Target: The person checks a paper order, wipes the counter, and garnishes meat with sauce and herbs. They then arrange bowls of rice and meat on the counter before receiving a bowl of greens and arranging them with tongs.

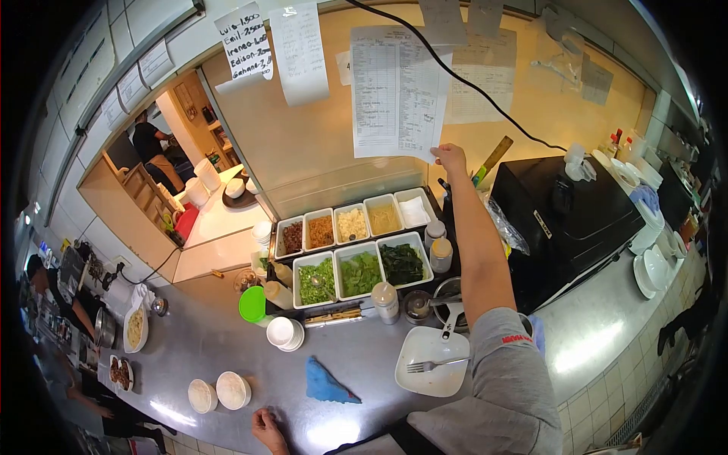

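Above the worktop's (341, 356) far edge, a printed sheet (377, 91) hangs against the tan panel (303, 144), its long axis running up and down and its lower edge toward the worktop. Its rows and columns are too small to read. Further left, a handwritten list (244, 42) shows "Luis-1,500" and "Emil-2,500", then lines starting "Ireneo" and "Edison". Red lettering on the grey sleeve (512, 364) and a pale label on the black appliance (565, 220) cannot be made out.

The right arm reaches up and forward, nearly straight, past the white food containers (356, 269); the right hand (449, 158) pinches the sheet's lower right corner between thumb and fingers. At the worktop's near edge, the left hand (269, 431) is low, fingers loosely curled, near two white tubs (233, 390); whether it holds anything, I cannot tell.
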Tool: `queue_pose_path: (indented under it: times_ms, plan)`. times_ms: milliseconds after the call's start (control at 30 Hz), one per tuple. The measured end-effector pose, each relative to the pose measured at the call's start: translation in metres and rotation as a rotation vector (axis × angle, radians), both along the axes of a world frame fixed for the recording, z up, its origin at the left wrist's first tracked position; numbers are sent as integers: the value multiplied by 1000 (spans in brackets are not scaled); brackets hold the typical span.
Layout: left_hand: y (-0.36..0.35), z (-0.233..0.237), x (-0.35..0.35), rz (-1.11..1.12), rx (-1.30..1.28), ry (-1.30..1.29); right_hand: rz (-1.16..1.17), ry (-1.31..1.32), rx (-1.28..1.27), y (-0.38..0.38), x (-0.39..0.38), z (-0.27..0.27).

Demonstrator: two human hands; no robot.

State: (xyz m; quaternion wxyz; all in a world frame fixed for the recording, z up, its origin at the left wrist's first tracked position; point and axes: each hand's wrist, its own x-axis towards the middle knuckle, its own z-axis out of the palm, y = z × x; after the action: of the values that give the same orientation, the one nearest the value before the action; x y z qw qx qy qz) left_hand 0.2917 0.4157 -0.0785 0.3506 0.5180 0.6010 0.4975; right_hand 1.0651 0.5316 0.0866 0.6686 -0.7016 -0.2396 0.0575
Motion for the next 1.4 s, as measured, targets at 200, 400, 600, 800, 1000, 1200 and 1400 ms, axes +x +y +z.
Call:
queue_pose_path:
  times_ms: [200,400,600,800,1000,1200,1400]
  plan:
    - [1,-2,0,0,12,-36,14,-50,34,-4,9,-5]
    - [0,0,-1,-23,20,-69,53,-75,43,-16,6,2]
    - [-2,1,-2,-42,1,-90,43,-76,52,-31,-2,11]
    - [-1,-3,-4,-54,20,-95,30,-14,52,-53,-28,32]
    - [0,-3,-6,-49,7,-59,8,5,57,-59,-31,37]
    - [-2,-1,-5,-52,36,-42,-67,-53,31,-59,-34,37]
    - [0,-6,-8,-56,32,-53,-61,-34,47,-67,-40,41]
